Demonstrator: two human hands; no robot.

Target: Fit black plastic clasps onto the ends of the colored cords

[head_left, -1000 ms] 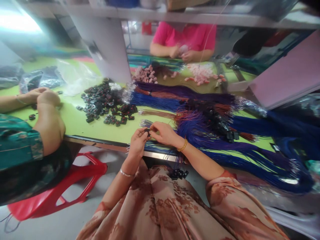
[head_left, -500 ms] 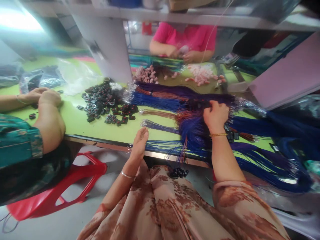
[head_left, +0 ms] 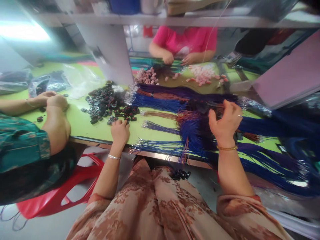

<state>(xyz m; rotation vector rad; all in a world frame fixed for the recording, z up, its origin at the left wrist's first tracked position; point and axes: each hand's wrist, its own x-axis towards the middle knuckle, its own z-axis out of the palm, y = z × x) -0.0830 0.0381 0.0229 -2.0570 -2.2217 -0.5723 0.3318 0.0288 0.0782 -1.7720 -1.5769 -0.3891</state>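
My left hand (head_left: 120,131) rests palm down on the green table (head_left: 82,123), its fingertips at the near edge of a heap of small black connectors (head_left: 107,101); whether it grips one is hidden. My right hand (head_left: 223,121) is raised over a thick bundle of blue and purple wires (head_left: 197,133), fingers curled and pinching at the dark wire ends. Orange wire strands (head_left: 162,115) lie between the two hands. A few black connectors (head_left: 180,174) sit on my lap.
A person in a teal sleeve (head_left: 22,146) works at the left on a red stool (head_left: 62,196). Another person in a pink shirt (head_left: 186,40) sits across, with pink parts (head_left: 203,75) before them. A grey post (head_left: 112,50) stands behind the heap.
My left hand went left from the table edge to the black connector heap. My right hand, earlier beside the left, reached right into the wire bundle and now lifts with curled fingers.
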